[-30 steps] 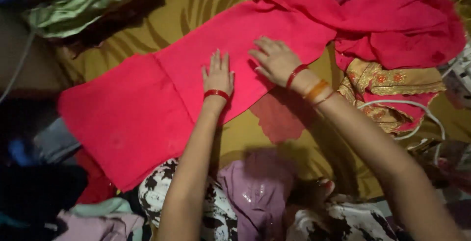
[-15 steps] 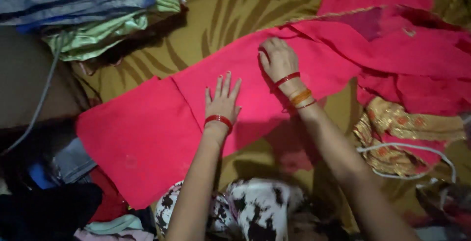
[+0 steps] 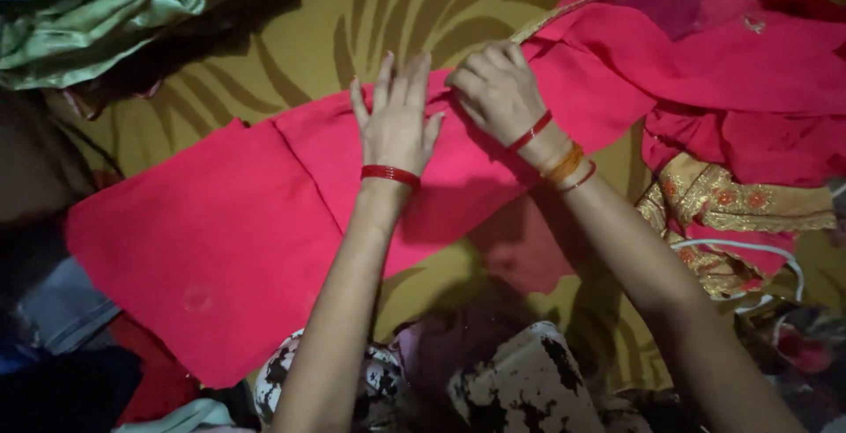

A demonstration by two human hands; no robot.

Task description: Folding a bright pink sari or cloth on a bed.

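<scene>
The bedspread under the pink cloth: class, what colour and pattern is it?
The bedspread is mustard yellow with darker brown curved stripes, seen in the head view.

left hand presses flat on the long pink cloth spread over the olive patterned sheet, right hand curls at its upper edge, folded green fabrics top left.

Pink cloth matt, thin, smooth woven; olive bedsheet matt printed fabric; green folded cloth satiny, glossy; gold border embroidered, rough; red bangle glossy, hard.
</scene>
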